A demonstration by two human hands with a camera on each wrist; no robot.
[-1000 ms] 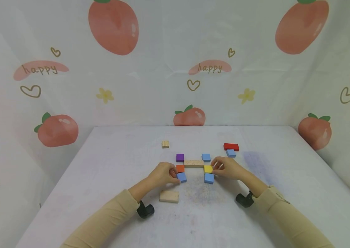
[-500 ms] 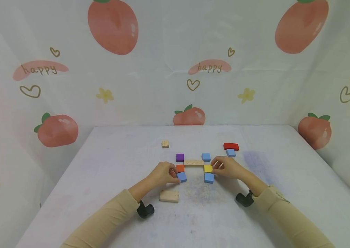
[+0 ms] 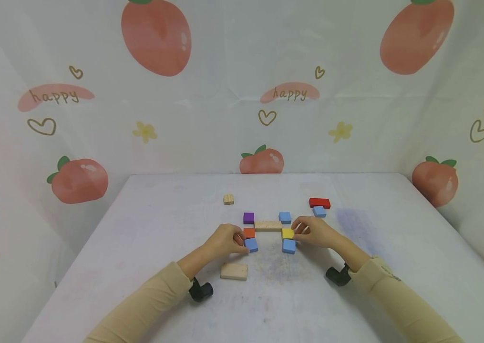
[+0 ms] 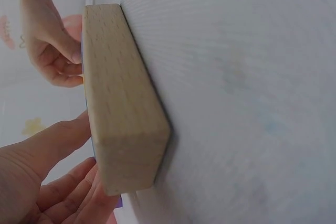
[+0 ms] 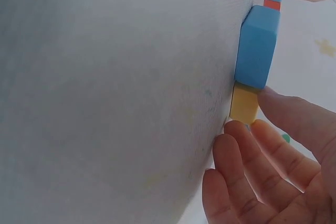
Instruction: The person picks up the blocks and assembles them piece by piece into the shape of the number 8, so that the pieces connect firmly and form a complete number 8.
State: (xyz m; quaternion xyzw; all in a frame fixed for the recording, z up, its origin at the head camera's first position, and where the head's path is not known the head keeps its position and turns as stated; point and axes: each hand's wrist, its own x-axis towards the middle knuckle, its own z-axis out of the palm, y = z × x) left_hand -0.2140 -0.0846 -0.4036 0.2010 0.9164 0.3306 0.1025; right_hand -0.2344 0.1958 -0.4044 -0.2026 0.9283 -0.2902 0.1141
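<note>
My left hand (image 3: pixel 226 239) is beside an orange block (image 3: pixel 249 233) and a blue block (image 3: pixel 251 245), its thumb tip at the blue block's near left corner. Across from it, my right hand (image 3: pixel 315 232) touches a yellow block (image 5: pixel 244 103) with relaxed fingers, the thumb where yellow meets another blue block (image 5: pixel 257 51). Between the two columns lies a plain wooden plank (image 3: pixel 268 226). A purple block (image 3: pixel 248 218) and a third blue block (image 3: pixel 284 217) stand at the far ends. In the left wrist view a wooden block (image 4: pixel 118 77) hides part of the left fingers' contact.
Behind the layout are a ridged wooden block (image 3: pixel 228 199) at left and a red block (image 3: pixel 319 203) with a blue block (image 3: pixel 319 212) in front at right. The wooden block seen close in the left wrist view lies near the left forearm, on a white-covered table (image 3: pixel 173 200).
</note>
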